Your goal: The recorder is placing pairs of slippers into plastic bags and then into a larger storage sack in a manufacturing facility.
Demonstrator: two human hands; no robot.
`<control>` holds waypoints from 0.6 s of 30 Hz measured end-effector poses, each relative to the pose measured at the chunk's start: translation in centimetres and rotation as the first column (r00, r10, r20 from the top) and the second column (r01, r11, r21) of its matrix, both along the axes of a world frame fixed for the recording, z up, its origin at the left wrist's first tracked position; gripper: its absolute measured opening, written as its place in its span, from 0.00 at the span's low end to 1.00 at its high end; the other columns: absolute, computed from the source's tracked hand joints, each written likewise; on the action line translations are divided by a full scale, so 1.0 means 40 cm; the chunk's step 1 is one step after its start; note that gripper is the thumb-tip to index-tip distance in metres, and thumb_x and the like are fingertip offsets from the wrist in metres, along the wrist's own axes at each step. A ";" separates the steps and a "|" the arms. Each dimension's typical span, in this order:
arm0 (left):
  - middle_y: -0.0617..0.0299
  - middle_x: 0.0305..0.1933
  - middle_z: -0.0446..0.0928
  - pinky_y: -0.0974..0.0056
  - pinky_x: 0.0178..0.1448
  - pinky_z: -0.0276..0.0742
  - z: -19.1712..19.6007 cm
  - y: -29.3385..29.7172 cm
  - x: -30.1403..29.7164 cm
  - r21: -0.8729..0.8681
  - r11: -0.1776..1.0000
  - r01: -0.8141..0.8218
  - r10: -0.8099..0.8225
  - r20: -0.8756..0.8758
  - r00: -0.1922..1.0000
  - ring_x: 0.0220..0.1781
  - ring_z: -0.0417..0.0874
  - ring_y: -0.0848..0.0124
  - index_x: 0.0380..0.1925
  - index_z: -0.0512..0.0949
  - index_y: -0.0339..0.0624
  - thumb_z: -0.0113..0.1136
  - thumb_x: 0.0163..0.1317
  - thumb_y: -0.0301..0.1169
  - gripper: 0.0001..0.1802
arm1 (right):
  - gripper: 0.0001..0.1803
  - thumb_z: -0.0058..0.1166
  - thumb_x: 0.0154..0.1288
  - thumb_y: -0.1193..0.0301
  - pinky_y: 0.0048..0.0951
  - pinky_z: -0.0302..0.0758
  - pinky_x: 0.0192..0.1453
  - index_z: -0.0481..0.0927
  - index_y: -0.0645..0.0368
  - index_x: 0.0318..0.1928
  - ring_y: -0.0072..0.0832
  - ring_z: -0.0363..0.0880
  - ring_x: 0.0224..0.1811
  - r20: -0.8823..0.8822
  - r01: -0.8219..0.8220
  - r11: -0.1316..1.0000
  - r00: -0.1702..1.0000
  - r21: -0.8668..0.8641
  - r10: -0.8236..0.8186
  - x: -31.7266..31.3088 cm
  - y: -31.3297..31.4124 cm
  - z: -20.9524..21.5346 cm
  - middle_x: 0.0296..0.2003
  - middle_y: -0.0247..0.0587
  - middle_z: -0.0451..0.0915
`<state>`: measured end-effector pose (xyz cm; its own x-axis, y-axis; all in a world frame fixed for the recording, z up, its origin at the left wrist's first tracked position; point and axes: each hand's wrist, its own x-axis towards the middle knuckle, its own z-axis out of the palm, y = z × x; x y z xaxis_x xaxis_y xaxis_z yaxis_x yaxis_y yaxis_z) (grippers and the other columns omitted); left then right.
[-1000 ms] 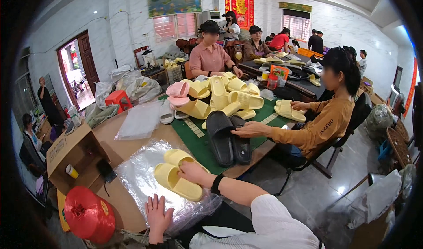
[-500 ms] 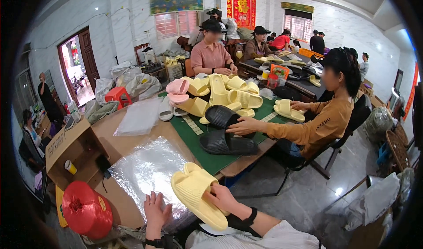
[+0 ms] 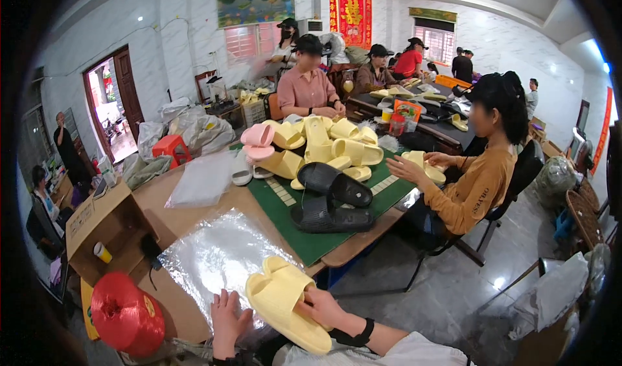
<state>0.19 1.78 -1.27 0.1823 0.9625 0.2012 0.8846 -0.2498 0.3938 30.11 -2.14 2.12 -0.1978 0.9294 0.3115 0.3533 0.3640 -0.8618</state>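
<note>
A pair of pale yellow slippers [image 3: 282, 301], one lying against the other, is gripped by my right hand [image 3: 322, 306], its fingers tucked into the nearer slipper's opening. Beside them my left hand [image 3: 228, 317] is open, fingers spread over the near edge of a stack of clear plastic bags [image 3: 217, 249]. That hand holds nothing. The slippers hang over the right part of the stack and hide some of it. Farther off, a heap of yellow slippers [image 3: 317, 142] and two black slippers [image 3: 332, 217] lie on a green mat [image 3: 304, 243].
A red spool of twine [image 3: 126, 314] stands at the near left, by an open cardboard box [image 3: 110, 230] holding a small yellow-and-white can. Pink slippers [image 3: 258, 139] top the heap's left side. A co-worker in an orange-brown top [image 3: 470, 194] sits at the right; another in pink [image 3: 304, 91] sits opposite.
My right hand has brought the yellow slippers slightly nearer and left. The right-hand co-worker has let go of the black slippers and drawn that hand back. My left hand barely moved.
</note>
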 end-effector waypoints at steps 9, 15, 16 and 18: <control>0.41 0.78 0.57 0.38 0.80 0.45 -0.030 -0.018 0.011 -0.075 0.993 -0.090 0.088 -0.035 0.995 0.79 0.52 0.38 0.68 0.70 0.44 0.65 0.61 0.47 0.37 | 0.14 0.54 0.73 0.64 0.40 0.75 0.39 0.81 0.64 0.44 0.48 0.79 0.36 0.039 0.008 0.998 0.999 0.061 -0.010 -0.001 0.005 -0.045 0.35 0.51 0.77; 0.41 0.78 0.57 0.37 0.81 0.42 -0.027 -0.021 0.017 -0.045 0.995 -0.088 0.088 -0.011 0.996 0.79 0.52 0.39 0.69 0.69 0.44 0.62 0.62 0.46 0.37 | 0.14 0.54 0.73 0.65 0.39 0.77 0.43 0.81 0.64 0.49 0.46 0.81 0.39 0.026 -0.011 0.999 1.000 0.039 0.010 -0.005 0.008 -0.037 0.39 0.51 0.79; 0.41 0.77 0.58 0.37 0.81 0.42 -0.022 -0.023 0.023 -0.038 0.995 -0.097 0.097 -0.008 0.995 0.79 0.52 0.39 0.69 0.68 0.44 0.62 0.62 0.46 0.37 | 0.14 0.54 0.73 0.65 0.39 0.77 0.44 0.81 0.63 0.50 0.46 0.81 0.40 0.018 -0.012 1.000 1.000 0.020 0.012 -0.005 0.008 -0.036 0.39 0.51 0.79; 0.39 0.77 0.57 0.37 0.81 0.41 -0.045 -0.017 0.009 -0.029 0.996 -0.088 0.088 -0.011 0.996 0.80 0.52 0.39 0.69 0.68 0.42 0.63 0.61 0.48 0.39 | 0.15 0.55 0.73 0.65 0.39 0.78 0.43 0.81 0.63 0.50 0.47 0.81 0.40 0.016 -0.014 0.998 1.000 0.055 0.013 -0.007 0.008 -0.044 0.40 0.51 0.79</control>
<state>0.56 1.10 -3.08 0.0983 0.9803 0.1711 0.9063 -0.1592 0.3916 29.85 -1.82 0.36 -0.2160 0.9080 0.3591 0.3613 0.4160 -0.8345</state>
